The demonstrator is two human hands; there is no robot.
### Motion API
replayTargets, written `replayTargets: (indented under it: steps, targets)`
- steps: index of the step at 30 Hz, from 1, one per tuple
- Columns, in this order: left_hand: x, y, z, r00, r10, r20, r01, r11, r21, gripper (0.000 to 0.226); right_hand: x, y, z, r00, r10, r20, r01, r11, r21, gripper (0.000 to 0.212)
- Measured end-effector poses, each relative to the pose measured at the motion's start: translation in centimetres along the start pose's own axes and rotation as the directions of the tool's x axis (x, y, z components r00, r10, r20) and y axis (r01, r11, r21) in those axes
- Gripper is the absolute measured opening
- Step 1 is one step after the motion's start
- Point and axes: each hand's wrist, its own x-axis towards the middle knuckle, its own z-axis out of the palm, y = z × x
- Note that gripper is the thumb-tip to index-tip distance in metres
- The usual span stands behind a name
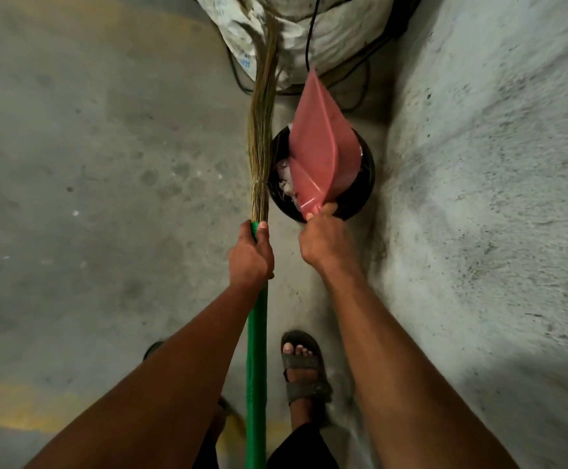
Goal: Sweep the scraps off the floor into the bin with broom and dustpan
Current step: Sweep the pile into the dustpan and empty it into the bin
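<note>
My left hand (251, 256) grips the green handle of a broom (257, 350) just below its straw bristles (261, 137), which point away from me toward a sack. My right hand (323, 242) holds the handle of a pink dustpan (323, 143), tipped on its side over a round black bin (365, 194). The pan covers most of the bin's mouth. White scraps (284, 179) show inside the bin beside the pan.
A rough pale wall (495, 198) rises on the right, close to the bin. A white woven sack (309, 32) with black cables (309, 38) lies beyond. My sandalled foot (302, 367) stands on the concrete floor (106, 198) behind the bin.
</note>
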Motion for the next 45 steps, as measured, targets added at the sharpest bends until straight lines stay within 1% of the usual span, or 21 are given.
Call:
replayTargets:
  steps: [2,6,10,13,15,18,21,23,27,31,33,35,38,42,45]
  targets:
    - [0.3,-0.3,0.2,1.000,0.003,-0.015,-0.003,1.000,0.001,0.051,1.4,-0.3,1.1,1.000,0.016,0.026,-0.016,1.000,-0.015,0.048]
    - [1.0,-0.9,0.6,1.000,-0.016,-0.020,0.015,1.000,-0.008,0.051,3.7,0.6,3.5,0.990,0.090,0.108,-0.094,0.995,0.031,0.062]
    - [1.9,-1.5,1.0,0.999,-0.045,0.001,0.045,0.999,-0.004,0.051,6.8,2.5,3.7,0.978,0.130,0.161,-0.130,0.992,-0.010,0.068]
    - [2.5,-2.1,1.0,0.998,-0.063,0.014,0.063,0.998,-0.007,0.051,8.9,4.5,4.4,0.983,0.117,0.142,-0.106,0.991,-0.080,0.060]
    - [2.5,-2.4,1.0,0.998,-0.057,0.018,0.057,0.998,-0.014,0.049,8.8,5.2,4.3,0.985,0.118,0.122,-0.114,0.993,-0.041,0.051]
    - [2.0,-2.4,0.7,0.999,-0.048,0.014,0.048,0.998,-0.031,0.048,5.9,4.9,3.0,0.997,0.072,-0.009,-0.072,0.997,0.031,0.037]
    - [1.3,-2.1,0.2,0.998,-0.056,0.017,0.056,0.998,-0.036,0.048,2.1,4.6,1.8,0.992,-0.008,-0.126,0.013,0.999,0.034,0.037]
    - [0.9,-1.8,0.0,0.999,-0.042,0.014,0.042,0.999,-0.030,0.049,-0.2,4.3,0.7,0.981,-0.030,-0.190,0.042,0.997,0.060,0.032]
    - [0.3,-0.9,0.0,0.999,-0.033,0.011,0.033,0.999,-0.042,0.050,-2.9,4.0,-1.7,0.960,0.035,-0.277,0.006,0.989,0.147,0.030]
    - [0.3,-0.3,0.5,0.999,-0.053,0.010,0.053,0.996,-0.073,0.050,-1.4,3.7,-2.5,0.936,0.104,-0.337,-0.038,0.979,0.199,0.029]
    - [0.5,-0.3,0.9,0.998,-0.066,0.010,0.067,0.995,-0.076,0.048,0.3,3.4,-2.2,0.941,0.127,-0.315,-0.080,0.984,0.158,0.032]
    - [0.7,-0.4,1.3,0.998,-0.069,0.004,0.069,0.995,-0.078,0.045,1.7,2.8,-1.7,0.954,0.150,-0.259,-0.118,0.984,0.132,0.034]
    - [0.8,-1.0,1.8,0.997,-0.075,-0.010,0.074,0.994,-0.077,0.045,2.3,2.0,-1.0,0.969,0.150,-0.198,-0.130,0.986,0.108,0.036]
    - [0.8,-1.3,2.1,0.996,-0.088,-0.004,0.087,0.993,-0.080,0.045,1.1,1.4,-0.9,0.976,0.138,-0.171,-0.135,0.990,0.029,0.044]
    - [0.7,-1.1,2.0,0.996,-0.090,-0.003,0.089,0.992,-0.085,0.046,0.8,1.5,0.8,0.979,0.156,-0.129,-0.152,0.987,0.042,0.044]
